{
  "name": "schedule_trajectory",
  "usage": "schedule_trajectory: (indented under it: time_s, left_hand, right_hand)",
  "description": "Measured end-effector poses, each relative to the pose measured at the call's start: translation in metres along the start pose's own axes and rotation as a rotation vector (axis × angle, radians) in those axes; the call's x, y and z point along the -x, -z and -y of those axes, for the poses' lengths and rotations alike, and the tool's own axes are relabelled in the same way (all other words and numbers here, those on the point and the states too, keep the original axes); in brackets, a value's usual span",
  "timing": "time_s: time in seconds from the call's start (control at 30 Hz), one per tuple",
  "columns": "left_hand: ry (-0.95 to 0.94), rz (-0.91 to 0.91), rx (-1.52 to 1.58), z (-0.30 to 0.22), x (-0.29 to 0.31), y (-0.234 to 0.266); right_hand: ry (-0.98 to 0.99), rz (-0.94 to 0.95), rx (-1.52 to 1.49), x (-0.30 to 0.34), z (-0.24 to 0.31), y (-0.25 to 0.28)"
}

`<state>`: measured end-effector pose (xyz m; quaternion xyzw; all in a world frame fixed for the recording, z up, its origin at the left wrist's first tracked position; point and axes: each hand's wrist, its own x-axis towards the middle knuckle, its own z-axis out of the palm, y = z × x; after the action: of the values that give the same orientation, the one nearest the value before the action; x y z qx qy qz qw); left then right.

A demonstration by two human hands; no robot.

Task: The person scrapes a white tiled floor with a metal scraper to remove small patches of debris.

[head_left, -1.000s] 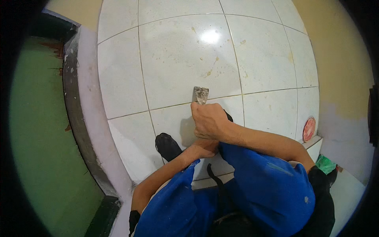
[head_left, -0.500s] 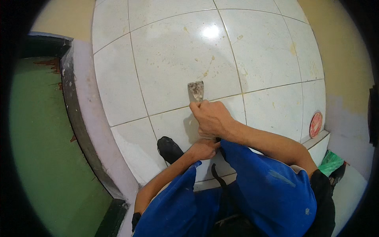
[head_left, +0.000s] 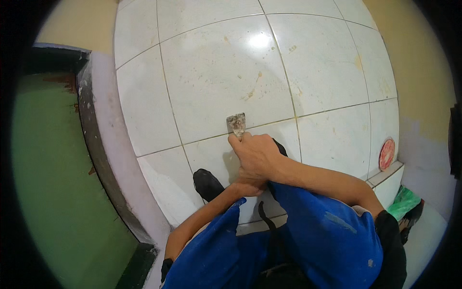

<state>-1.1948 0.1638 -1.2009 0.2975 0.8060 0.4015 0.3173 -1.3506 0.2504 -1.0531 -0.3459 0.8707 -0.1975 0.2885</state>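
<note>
My right hand (head_left: 257, 153) is closed around a scraper (head_left: 236, 124), whose handle is hidden in the fist. The scraper's flared blade is smeared white and brown and points away from me over the white tile floor (head_left: 207, 91). My left hand (head_left: 248, 185) lies just behind and below the right, against its wrist; its fingers are mostly hidden, so I cannot see what they hold. Beyond the blade, yellowish smears (head_left: 253, 87) and small specks mark the tile.
A black shoe (head_left: 207, 185) stands left of my hands. Along the left runs a pale wall with a green door (head_left: 62, 168). At the right, a round red-and-white lid-like disc (head_left: 386, 154) leans near a low step (head_left: 387, 173), with green plastic (head_left: 403, 203) beside it.
My right hand has drawn the scraper back toward me, so the blade now sits close to the grout line. The left hand has shifted slightly with it and stays by the right wrist.
</note>
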Motion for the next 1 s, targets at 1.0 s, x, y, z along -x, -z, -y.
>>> schedule_trajectory:
  time_s: [1.0]
  left_hand:
    - [0.498,-1.162,-0.009,0.013,0.081,0.057]
  right_hand:
    - [-0.119,0.054,0.090,0.040,-0.038,0.025]
